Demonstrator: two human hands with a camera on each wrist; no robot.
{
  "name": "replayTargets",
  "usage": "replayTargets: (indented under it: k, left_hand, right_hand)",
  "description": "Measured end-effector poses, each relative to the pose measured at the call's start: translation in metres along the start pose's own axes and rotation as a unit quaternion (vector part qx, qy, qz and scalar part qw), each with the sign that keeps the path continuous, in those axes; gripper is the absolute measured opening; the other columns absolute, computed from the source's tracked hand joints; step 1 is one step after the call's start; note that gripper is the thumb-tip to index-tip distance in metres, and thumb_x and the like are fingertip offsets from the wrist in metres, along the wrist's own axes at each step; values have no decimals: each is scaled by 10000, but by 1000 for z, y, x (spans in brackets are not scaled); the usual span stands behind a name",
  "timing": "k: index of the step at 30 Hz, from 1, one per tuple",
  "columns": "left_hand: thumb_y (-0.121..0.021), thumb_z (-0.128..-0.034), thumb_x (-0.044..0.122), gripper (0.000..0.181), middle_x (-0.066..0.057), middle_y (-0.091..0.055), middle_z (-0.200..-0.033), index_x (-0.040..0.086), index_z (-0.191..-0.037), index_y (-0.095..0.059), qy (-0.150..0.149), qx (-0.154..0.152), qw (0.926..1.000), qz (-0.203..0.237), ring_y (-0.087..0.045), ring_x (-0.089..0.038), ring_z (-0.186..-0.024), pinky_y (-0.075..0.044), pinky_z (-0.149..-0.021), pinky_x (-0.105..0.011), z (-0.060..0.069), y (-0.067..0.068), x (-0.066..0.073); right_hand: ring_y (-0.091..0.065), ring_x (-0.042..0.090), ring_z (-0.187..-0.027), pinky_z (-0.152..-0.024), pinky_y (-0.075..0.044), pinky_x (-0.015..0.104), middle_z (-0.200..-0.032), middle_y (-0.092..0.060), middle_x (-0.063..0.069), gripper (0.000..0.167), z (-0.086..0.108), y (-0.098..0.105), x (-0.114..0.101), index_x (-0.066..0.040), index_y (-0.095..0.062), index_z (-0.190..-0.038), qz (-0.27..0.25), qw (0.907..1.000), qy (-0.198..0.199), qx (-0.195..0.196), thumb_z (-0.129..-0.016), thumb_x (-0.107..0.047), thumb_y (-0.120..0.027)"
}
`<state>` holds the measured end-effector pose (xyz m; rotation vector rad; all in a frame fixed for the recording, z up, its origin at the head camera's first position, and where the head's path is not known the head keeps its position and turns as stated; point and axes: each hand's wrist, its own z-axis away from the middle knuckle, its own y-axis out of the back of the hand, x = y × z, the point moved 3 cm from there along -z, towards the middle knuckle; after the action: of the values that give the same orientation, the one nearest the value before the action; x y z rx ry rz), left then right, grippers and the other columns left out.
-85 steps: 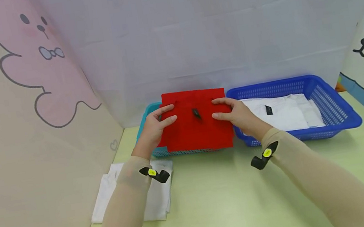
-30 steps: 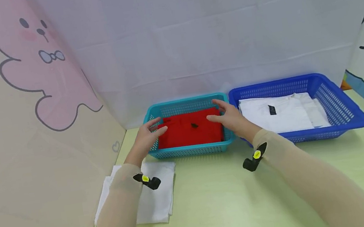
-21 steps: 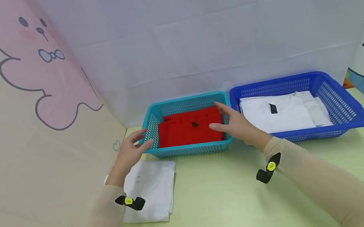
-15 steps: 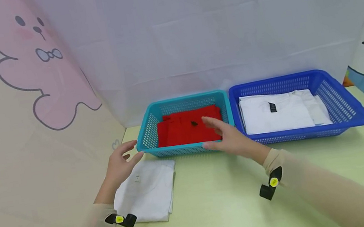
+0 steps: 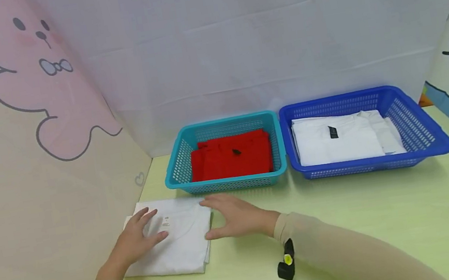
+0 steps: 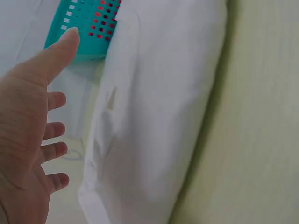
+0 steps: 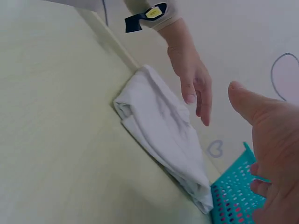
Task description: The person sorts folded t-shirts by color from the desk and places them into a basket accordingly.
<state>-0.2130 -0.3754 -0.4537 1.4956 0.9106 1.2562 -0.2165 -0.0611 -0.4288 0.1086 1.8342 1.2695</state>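
Note:
A folded white T-shirt (image 5: 182, 252) with a small neck label lies on the table at the left. Over its left side hovers my left hand (image 5: 132, 241), fingers spread and holding nothing. My right hand (image 5: 238, 215) is at the shirt's right edge, thumb and fingers apart around nothing. The left wrist view has the shirt's thick folded side (image 6: 159, 112) beside my left hand (image 6: 28, 116), with a gap between them. From the right wrist, both hands appear above the shirt (image 7: 163, 126); whether any fingertip touches it is hard to tell.
Behind the shirt stands a teal basket (image 5: 231, 183) with folded red clothing (image 5: 232, 161) inside. To its right, a larger blue basket (image 5: 413, 122) holds folded white clothing (image 5: 340, 148) with a black label. A patterned wall borders the table's left edge.
Earlier both hands held the red garment over the teal basket; it now lies inside, released. Both hands have since moved left and nearer, to the white T-shirt.

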Motion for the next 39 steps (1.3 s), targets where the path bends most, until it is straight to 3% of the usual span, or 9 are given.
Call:
replayTargets:
  k: [3,7,14,18,24,29,39]
  left_hand:
    - [-595,-735,762,943,-269,-268,-1509,147,-1438,-464,-247,-387,9971,-611,-248,-517,-1344,-287,-966,-718,5,-9,-7]
    - [-542,-684,840,1018,-285,-217,-1527,190,-1460,-435,-388,-603,9896,-1249,-177,-546,-1362,-235,-932,-779,9,-14,-12]
    - [-550,-661,848,1058,-273,-164,-1545,231,-1498,-356,-221,-743,9898,-1194,-130,-568,-1363,-186,-927,-801,13,-17,-20]
    - [-527,-662,860,1064,-253,-128,-1561,267,-1518,-304,-145,-795,9890,-1235,-104,-557,-1374,-169,-938,-798,13,-19,-25]
    - [-550,-683,831,1039,-264,-144,-1552,251,-1512,-316,-278,-656,9898,-1233,-118,-569,-1365,-187,-920,-805,12,-22,-23]
    - [-534,-685,840,1040,-259,-142,-1556,243,-1510,-326,-259,-620,9909,-1163,-109,-564,-1370,-184,-922,-806,13,-34,-5]
    - [-454,-654,900,1081,-216,-84,-1583,308,-1534,-242,-12,-956,9897,-1066,-38,-539,-1394,-137,-941,-809,4,-72,74]
  right_hand:
    - [-211,240,-1437,-1115,-235,540,-1561,-276,16,875,-18,-27,-9,-241,-345,-1504,642,9978,-40,-189,-802,-714,-564]
    - [-80,278,-1466,-1099,-158,629,-1592,-186,3,901,-36,-61,-18,-328,-295,-1515,1367,9898,-31,-391,-772,-812,-458]
    - [47,280,-1468,-1114,-68,623,-1611,-64,-45,899,-45,-92,-20,-427,-182,-1513,1901,9793,-170,-682,-752,-866,-368]
    - [59,269,-1468,-1113,-66,626,-1613,-50,-47,889,-43,-94,-18,-432,-179,-1514,1898,9790,-210,-717,-760,-864,-362]
    - [42,281,-1468,-1111,-68,628,-1613,-61,-39,893,-42,-94,-16,-436,-182,-1513,1901,9788,-269,-721,-753,-869,-361]
    - [53,280,-1468,-1107,-59,636,-1613,-55,-41,908,-27,-94,-3,-443,-171,-1510,1934,9780,-279,-723,-737,-887,-339]
    - [24,297,-1468,-1075,-66,688,-1615,-73,-4,884,44,-58,37,-394,-213,-1523,1709,9821,-158,-777,-780,-841,-384]
